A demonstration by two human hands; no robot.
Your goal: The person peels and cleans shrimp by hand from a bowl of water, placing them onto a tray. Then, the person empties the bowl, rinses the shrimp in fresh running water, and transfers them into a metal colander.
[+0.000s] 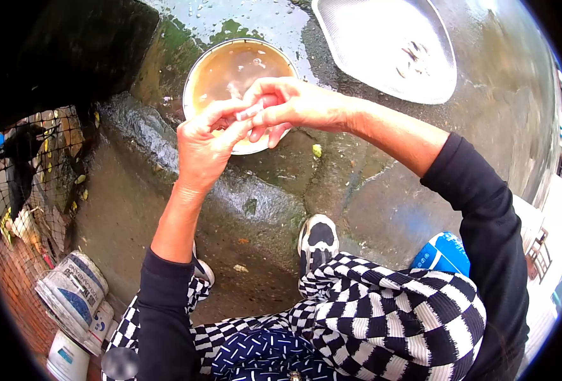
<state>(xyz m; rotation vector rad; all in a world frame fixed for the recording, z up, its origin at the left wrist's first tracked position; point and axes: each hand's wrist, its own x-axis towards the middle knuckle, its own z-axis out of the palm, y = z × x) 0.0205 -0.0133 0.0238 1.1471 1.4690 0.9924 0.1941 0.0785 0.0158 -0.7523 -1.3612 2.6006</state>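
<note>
Both hands meet over a round basin (199, 70) of cloudy brownish water with pale bits in it. My left hand (211, 143) pinches one side of a small whitish, wet piece (250, 113). On its other side, the fingers of my right hand (287, 106) are closed on the same piece. What the piece is, I cannot make out. To the upper right lies a white mesh tray (382, 60), with several small pale and dark pieces (414, 60) on it.
Wet stone ground (262, 197) surrounds the basin. White buckets (77, 292) stand at the lower left, below black netting (42, 152). A blue and white container (445, 253) is by the right knee. A shoe (319, 240) is at the centre.
</note>
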